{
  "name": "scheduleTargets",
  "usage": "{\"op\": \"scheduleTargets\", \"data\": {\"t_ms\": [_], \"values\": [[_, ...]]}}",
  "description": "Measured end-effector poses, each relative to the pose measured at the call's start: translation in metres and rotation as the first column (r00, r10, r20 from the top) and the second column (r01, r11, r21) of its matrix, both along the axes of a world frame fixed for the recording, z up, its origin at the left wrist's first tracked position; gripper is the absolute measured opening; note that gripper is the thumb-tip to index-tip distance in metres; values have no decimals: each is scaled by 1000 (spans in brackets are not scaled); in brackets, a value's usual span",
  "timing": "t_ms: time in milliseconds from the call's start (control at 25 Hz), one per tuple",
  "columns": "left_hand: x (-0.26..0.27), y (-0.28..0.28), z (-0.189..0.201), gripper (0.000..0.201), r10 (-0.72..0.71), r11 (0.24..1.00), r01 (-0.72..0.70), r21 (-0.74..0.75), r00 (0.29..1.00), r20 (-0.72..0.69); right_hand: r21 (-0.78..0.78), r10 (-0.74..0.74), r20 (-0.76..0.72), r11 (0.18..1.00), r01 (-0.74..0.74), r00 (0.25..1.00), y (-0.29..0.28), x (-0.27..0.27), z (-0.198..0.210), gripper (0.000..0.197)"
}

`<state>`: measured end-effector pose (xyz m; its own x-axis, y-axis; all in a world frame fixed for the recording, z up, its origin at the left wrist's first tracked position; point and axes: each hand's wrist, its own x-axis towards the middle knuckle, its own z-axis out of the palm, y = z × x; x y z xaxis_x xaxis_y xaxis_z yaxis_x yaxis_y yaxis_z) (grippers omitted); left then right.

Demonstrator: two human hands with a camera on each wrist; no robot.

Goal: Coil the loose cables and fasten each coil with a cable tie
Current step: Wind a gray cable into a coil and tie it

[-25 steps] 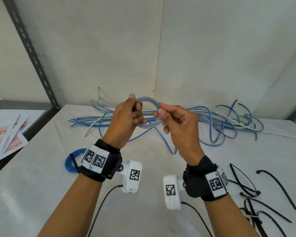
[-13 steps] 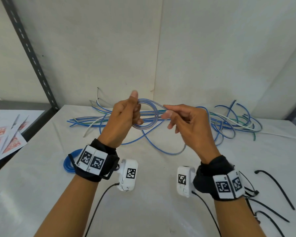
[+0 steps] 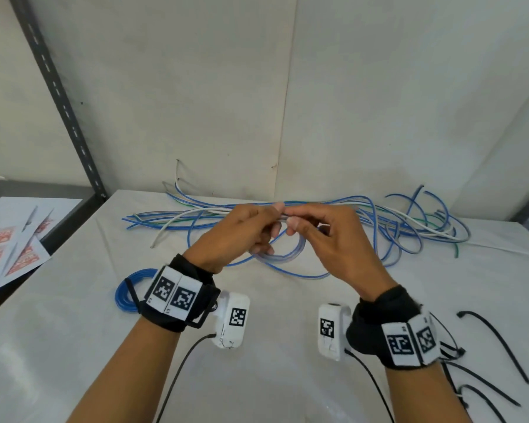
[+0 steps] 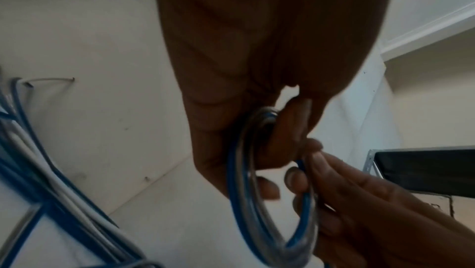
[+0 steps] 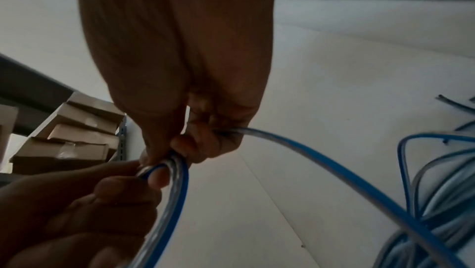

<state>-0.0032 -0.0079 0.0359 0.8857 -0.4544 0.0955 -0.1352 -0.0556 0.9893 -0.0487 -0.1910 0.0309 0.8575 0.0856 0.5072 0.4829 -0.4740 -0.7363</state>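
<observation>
Winding one blue cable into a small coil (image 3: 283, 253), held above the table (image 3: 287, 346) between both hands. Left hand (image 3: 242, 232) closed around the coil's top, fingers curled through the loops. Right hand (image 3: 333, 239) pinching the same top part with thumb and fingertips and also keeping the free tail of the cable (image 5: 334, 169), which runs away to the right toward the loose cables (image 3: 394, 227) lying beyond the hands.

Judging progress: only a small part done. Just one finished blue coil (image 3: 129, 296), already bound with a black tie, lying near the left wrist. Current coil not yet complete and not fastened. Still waiting: the long tail, then many cables in the pile. Black cable ties (image 3: 498, 346) lying near the right wrist, ready.
</observation>
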Motion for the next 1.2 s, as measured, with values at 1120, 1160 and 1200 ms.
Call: {"op": "scheduleTargets", "data": {"t_ms": [1120,1160,1200], "values": [[1,-1,8,44,95,928,-89,-363,996,-2,227,-128,39,967,116,991,-11,-1,5,13],[2,0,9,44,121,900,-117,-420,993,-17,265,-121,32,958,109,992,-8,0,4,13],[2,0,11,44,143,872,-142,-469,989,-33,318,-100,15,944,90,995,-1,2,1,13]]}}
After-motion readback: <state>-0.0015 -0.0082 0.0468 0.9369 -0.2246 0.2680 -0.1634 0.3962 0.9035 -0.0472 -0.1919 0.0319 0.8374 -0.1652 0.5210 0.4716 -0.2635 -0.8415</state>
